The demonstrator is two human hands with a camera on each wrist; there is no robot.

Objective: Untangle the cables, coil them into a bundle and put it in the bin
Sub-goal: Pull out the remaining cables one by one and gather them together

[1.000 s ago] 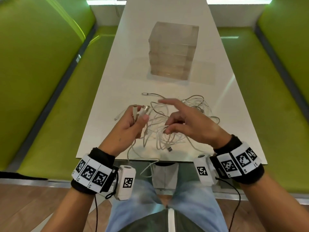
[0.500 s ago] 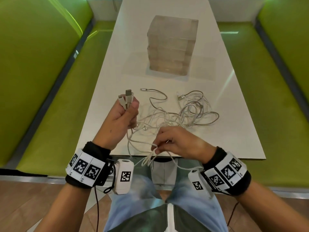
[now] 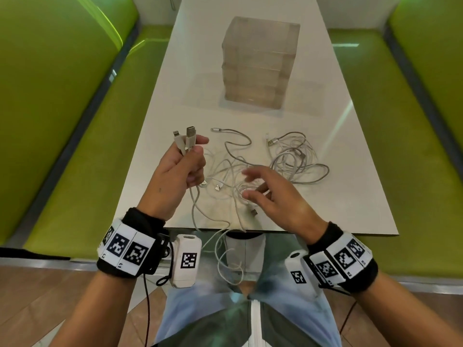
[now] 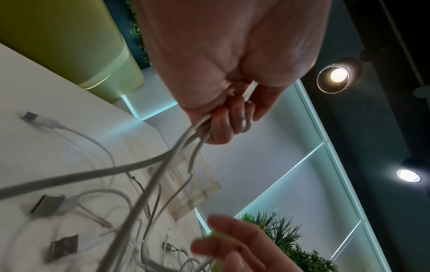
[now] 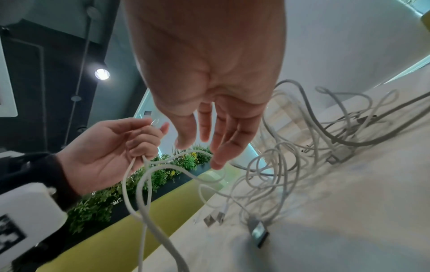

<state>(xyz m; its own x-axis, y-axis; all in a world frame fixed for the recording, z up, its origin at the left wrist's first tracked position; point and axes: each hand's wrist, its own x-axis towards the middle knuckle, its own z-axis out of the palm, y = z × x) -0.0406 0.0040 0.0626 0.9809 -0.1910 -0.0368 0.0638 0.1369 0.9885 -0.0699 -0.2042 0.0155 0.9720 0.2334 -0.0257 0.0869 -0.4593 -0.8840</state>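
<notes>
A tangle of white cables [image 3: 290,161] [image 5: 291,162] lies on the near half of the white table [image 3: 160,136]. My left hand [image 3: 180,169] [image 4: 223,121] [image 5: 111,147] grips two cable ends, their plugs [image 3: 186,140] sticking up above the fist; the cords [image 4: 163,165] trail down over the table's near edge. My right hand [image 3: 265,191] [image 5: 209,136] hovers over the tangle's near part with fingers spread, holding nothing. A clear plastic bin [image 3: 260,61] stands farther along the table.
Green padded benches [image 3: 75,136] [image 3: 413,151] run along both sides of the table. Loose USB plugs [image 3: 253,211] [image 5: 258,233] lie near the front edge. A cable loop [image 3: 225,261] hangs down over my lap.
My right hand let go of the strands it pinched at the table edge and rose forward over the tangle, fingers spread. The left hand kept its grip on the plugs.
</notes>
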